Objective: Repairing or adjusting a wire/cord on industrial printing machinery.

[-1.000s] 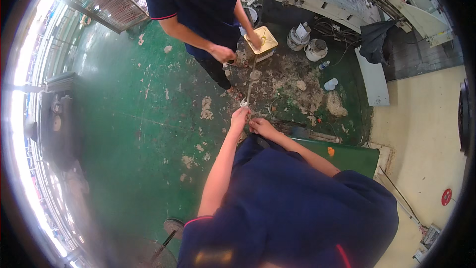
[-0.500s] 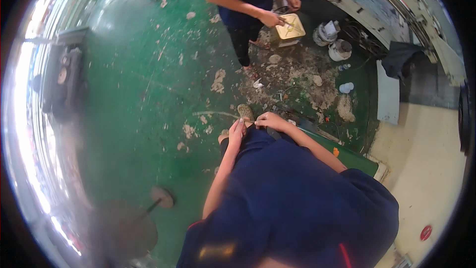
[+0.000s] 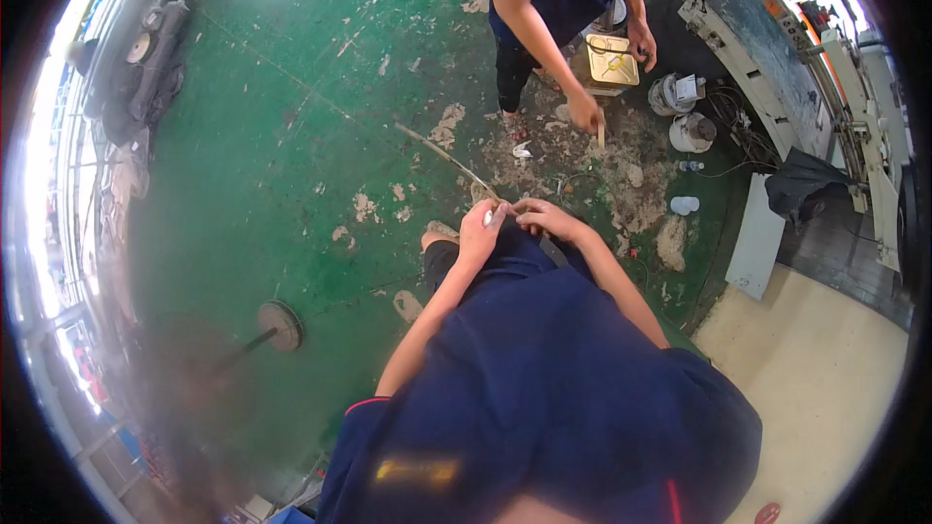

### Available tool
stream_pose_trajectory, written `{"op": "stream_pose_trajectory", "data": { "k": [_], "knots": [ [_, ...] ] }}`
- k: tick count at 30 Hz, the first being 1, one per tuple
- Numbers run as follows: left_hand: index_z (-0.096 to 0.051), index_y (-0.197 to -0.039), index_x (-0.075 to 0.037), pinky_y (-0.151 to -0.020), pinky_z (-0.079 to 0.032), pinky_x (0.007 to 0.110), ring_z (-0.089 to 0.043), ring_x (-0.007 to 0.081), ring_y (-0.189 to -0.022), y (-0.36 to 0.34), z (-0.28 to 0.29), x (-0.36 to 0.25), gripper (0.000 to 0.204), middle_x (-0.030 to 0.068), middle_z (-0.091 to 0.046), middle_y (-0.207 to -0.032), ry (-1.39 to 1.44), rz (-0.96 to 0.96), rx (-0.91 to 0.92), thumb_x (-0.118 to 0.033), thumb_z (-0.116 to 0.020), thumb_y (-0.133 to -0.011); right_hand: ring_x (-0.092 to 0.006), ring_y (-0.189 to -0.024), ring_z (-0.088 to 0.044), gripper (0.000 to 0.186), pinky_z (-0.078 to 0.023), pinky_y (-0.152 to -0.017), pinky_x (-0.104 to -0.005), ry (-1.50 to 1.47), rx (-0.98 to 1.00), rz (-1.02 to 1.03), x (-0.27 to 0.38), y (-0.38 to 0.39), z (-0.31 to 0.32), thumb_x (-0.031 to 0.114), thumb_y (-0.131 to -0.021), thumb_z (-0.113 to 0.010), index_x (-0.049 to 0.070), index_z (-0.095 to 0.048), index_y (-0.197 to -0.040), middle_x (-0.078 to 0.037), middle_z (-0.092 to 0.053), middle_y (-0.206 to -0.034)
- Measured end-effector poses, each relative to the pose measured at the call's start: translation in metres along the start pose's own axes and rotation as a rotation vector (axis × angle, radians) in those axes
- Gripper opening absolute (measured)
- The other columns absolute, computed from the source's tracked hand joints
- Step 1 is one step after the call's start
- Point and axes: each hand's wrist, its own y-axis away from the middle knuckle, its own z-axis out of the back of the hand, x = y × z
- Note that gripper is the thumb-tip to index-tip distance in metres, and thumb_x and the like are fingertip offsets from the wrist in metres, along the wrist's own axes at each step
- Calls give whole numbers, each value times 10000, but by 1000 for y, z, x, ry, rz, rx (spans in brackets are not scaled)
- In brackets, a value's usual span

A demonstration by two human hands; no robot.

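A long, thin, pale strip slants up and to the left from my hands over the green floor; its exact kind does not show. My left hand is closed round its near end, and a small white bit shows between the fingers. Close against it, my right hand has its fingers bent together near the same end of the strip. What the right fingertips pinch is too small to make out. Both hands are above my lap.
A co-worker bends forward ahead, one hand holding a small flat stick beside a yellowish tray. White buckets and a white cup stand to the right, near a machine. A round-based stand is at left.
The strip has swung to slant more steeply up from my hands. The co-worker's hand has moved from the tray down toward the floor with the stick. The whole view has shifted.
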Motion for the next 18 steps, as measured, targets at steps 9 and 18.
{"op": "stream_pose_trajectory", "data": {
  "k": [9,18],
  "knots": [
    [-713,-1013,-66,-809,-529,465,-671,376,-945,0,-19,-28,172,148,-676,-979,-244,-265,138,-216,-717,-931,-115,-942,-600,324,-493,-880,-275,50,-182,662,120,1,-31,235,-1075,-551,94,-591,-1364,-20,-611,-989],
    [-714,-1064,-79,-793,-530,449,-662,347,-908,1,-23,-36,216,104,-646,-938,-313,-338,242,-251,-712,-933,-42,-607,-375,233,-326,-538,-215,-486,-399,794,110,26,-41,266,-1129,-461,86,-556,-1015,53,-430,-724]
  ]
}}
